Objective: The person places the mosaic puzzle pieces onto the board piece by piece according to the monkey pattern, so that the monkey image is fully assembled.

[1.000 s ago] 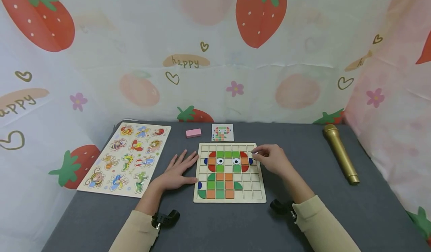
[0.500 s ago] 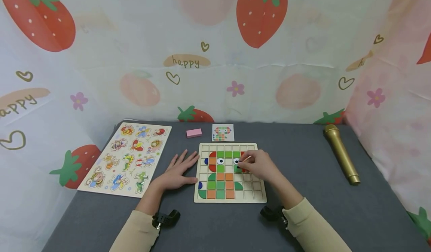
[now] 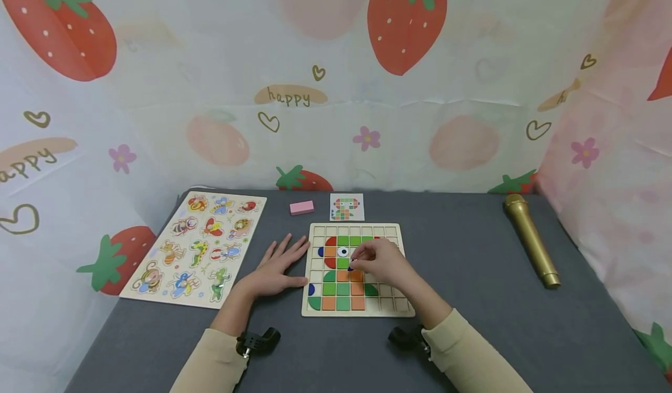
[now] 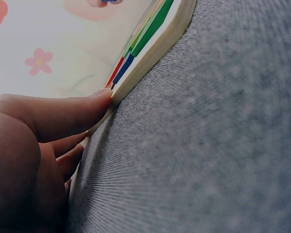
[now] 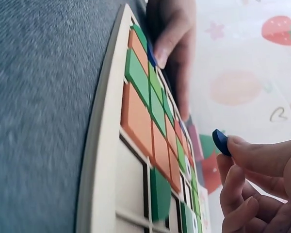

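In the head view, the right hand (image 3: 383, 263) is over the middle of a pale wooden grid board (image 3: 388, 306). Its thumb and index finger pinch a small blue half-round tile (image 5: 221, 141), held above the board in the right wrist view. Green, orange and red tiles fill part of the grid, with a round eye tile (image 3: 343, 252) on the left; the right hand covers part of the pattern. The left hand (image 3: 272, 273) lies with fingers spread on the table, its thumb and fingertips at the board's left edge, near another blue tile (image 3: 311, 289).
A small pattern card (image 3: 347, 207) and a pink block (image 3: 301, 207) lie behind the board. To the left is a sheet of cartoon insects (image 3: 196, 253). A gold microphone (image 3: 532, 241) lies at the right on the grey tablecloth (image 3: 472, 241).
The right hand has moved left, from the board's right edge to over its middle, carrying the blue tile. The left hand stays in place.
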The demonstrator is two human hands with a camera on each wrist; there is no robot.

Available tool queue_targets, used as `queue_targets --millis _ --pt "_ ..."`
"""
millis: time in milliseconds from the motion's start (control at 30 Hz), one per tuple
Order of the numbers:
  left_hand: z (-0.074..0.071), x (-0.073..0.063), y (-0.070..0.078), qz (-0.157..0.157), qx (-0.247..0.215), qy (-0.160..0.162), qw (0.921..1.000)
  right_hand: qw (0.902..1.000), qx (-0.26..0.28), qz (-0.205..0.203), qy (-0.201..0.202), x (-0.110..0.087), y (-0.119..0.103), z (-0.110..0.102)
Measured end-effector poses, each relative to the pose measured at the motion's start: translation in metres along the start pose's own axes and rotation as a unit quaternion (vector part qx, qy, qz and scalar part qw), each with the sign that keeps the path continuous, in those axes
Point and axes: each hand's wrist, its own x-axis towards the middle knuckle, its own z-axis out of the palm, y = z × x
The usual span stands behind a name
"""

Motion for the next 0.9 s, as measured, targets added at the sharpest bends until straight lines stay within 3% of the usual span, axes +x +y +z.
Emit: queue_targets --millis 267,567,900 --pt "0.000 0.000 0.000 0.000 0.002 -0.001 1.0000 0.9995 0.024 -0.009 -0.019 0.004 -0.004 0.018" --pt "-0.001 -0.001 0.000 0.003 -0.004 0.000 1.0000 0.9986 0.000 -0.028 -0.044 0.011 -0.013 0.041" --pt "-0.003 -0.002 0.003 0.005 -0.006 -0.001 1.0000 0.9982 -0.037 -0.034 -0.034 0.023 -0.025 0.063"
